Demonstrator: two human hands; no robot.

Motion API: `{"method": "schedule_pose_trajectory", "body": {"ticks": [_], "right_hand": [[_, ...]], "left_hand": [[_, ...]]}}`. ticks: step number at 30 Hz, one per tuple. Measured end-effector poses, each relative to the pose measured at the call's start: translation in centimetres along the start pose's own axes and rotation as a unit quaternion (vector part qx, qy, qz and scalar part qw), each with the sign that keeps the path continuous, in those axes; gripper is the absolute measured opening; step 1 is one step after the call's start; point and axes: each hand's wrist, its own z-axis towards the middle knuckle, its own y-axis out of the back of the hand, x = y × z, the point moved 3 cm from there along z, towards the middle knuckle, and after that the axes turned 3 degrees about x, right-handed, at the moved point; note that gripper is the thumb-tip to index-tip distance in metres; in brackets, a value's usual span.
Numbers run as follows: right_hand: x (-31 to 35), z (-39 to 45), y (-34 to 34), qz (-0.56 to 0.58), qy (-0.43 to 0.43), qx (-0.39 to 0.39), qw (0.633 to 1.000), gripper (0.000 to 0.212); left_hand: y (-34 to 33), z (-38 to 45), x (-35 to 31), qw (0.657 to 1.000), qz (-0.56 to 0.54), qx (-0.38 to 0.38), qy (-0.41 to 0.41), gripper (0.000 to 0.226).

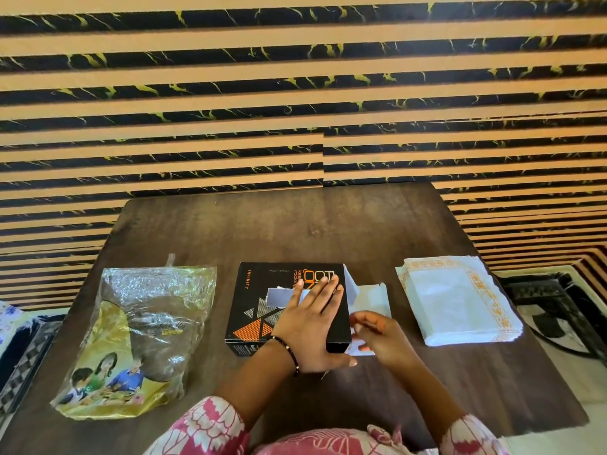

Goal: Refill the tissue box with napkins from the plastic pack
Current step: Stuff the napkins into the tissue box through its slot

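The black tissue box (259,310) with orange triangles lies at the table's middle. My left hand (312,323) rests flat on its top, fingers spread, partly covering the slot. The box's right end is open, with white flaps (371,297) sticking out. My right hand (381,336) is at that end, slightly blurred, its fingertips pinching a white flap. A stack of white napkins (456,303) with orange borders lies to the right of the box. The crumpled clear and yellow plastic pack (138,336) lies to the left.
The dark wooden table (295,231) ends at a striped black and tan wall behind. Patterned floor and a dark mat show past the table's right and left edges. My pink and white sleeves fill the bottom of the view.
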Motion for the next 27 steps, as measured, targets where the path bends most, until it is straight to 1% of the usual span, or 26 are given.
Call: {"method": "schedule_pose_trajectory", "body": {"ticks": [2,3,6,8,11,15,16,19,20,22,25,27], "right_hand": [[0.8,1.4,0.2,0.051,-0.018,0.018,0.998,0.023],[1.0,2.2,0.4,0.069,-0.028,0.013,0.997,0.029],[1.4,4.0,1.4,0.099,-0.037,-0.041,0.994,0.039],[2.0,4.9,1.8,0.108,-0.03,-0.049,0.992,0.043],[2.9,6.0,1.9,0.086,-0.018,-0.021,0.996,0.053],[3.4,7.1,0.9,0.041,0.0,0.052,0.998,0.071],[3.5,7.3,0.7,0.033,0.004,0.065,0.997,0.071],[3.6,7.9,0.7,0.021,-0.003,0.08,0.997,0.052],[3.6,8.2,0.7,0.021,-0.006,0.085,0.996,0.05],[3.6,8.6,0.7,0.01,-0.011,0.093,0.996,0.052],[3.9,9.3,0.5,-0.016,-0.01,0.1,0.995,0.047],[4.1,9.6,0.6,-0.026,-0.006,0.106,0.994,0.048]], "left_hand": [[0.0,0.0,0.0,1.0,0.002,-0.005,0.002,0.111],[-0.1,0.0,0.1,1.0,0.0,-0.006,0.004,0.11],[-0.1,-0.1,0.0,1.0,0.003,-0.002,0.008,0.11],[-0.1,0.0,0.0,1.0,0.007,-0.001,0.011,0.11],[-0.1,0.0,-0.1,1.0,0.012,-0.003,0.014,0.109],[-0.1,0.0,-0.3,0.999,0.021,-0.009,0.023,0.104],[-0.1,0.0,-0.4,0.999,0.02,-0.01,0.027,0.103],[0.0,-0.1,-0.5,0.999,0.016,-0.01,0.037,0.101],[0.0,-0.1,-0.5,0.999,0.015,-0.007,0.037,0.101],[0.1,-0.1,-0.5,0.999,0.017,-0.002,0.037,0.1],[0.3,-0.1,-0.6,0.999,0.022,0.001,0.037,0.1],[0.5,-0.1,-0.6,0.999,0.023,-0.001,0.039,0.101]]}}
